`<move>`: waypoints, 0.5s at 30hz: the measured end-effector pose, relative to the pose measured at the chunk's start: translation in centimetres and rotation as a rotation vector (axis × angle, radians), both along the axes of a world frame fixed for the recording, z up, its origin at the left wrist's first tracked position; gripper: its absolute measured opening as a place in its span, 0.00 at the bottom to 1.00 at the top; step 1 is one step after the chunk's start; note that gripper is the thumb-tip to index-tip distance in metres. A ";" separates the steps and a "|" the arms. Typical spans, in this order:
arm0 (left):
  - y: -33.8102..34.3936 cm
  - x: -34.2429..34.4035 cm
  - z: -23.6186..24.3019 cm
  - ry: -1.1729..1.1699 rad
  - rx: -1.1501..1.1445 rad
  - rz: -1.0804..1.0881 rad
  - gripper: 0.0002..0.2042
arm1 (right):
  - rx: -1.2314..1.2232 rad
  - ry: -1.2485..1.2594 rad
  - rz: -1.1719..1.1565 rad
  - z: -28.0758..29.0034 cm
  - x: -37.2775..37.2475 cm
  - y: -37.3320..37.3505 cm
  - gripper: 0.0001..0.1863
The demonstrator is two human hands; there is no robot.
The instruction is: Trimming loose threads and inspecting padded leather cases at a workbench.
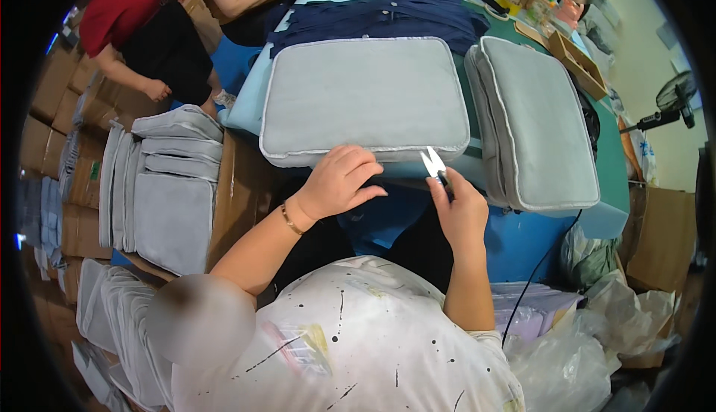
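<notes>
A light-grey padded rectangular fabric piece with piped edges lies flat on the table in front of me. My left hand is at its near edge, fingers loosely bent and thumb apart from them; nothing shows in its grasp. In my right hand is a pair of thread snips, its blades pointing up and spread at the near edge, right of the left hand. To the right, more of the same grey padded pieces lie stacked.
Dark blue cloth lies beyond the padded piece. At left, a cardboard box holds several grey pieces, with more below. Plastic bags lie lower right; a black fan stands at right. Two people are at the far left.
</notes>
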State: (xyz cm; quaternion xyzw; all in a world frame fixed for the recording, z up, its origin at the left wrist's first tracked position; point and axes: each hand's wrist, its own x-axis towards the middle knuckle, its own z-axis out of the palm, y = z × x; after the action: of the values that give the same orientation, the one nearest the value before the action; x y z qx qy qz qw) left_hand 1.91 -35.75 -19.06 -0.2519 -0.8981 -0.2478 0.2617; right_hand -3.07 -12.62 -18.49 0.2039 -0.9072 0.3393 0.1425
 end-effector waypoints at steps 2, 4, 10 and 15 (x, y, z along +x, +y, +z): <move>1.4 -1.0 -0.7 0.122 0.008 0.135 0.15 | -0.139 -0.124 -0.067 -0.9 0.3 0.9 0.16; 2.1 -2.3 -0.8 0.142 -0.014 0.157 0.16 | -0.193 -0.163 -0.081 -2.0 0.5 1.1 0.16; 2.7 -3.3 -1.6 0.166 -0.027 0.162 0.15 | -0.191 -0.228 -0.094 -3.0 0.3 0.9 0.17; 3.7 -2.8 -2.2 0.243 -0.007 0.286 0.13 | -0.272 -0.201 -0.023 -3.7 0.2 0.4 0.17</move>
State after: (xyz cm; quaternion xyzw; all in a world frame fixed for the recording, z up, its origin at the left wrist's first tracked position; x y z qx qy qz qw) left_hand -0.93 -32.06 -21.30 -0.1508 -0.8873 -0.1727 0.4001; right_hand -2.82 -12.26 -22.18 0.1376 -0.8649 0.4758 0.0814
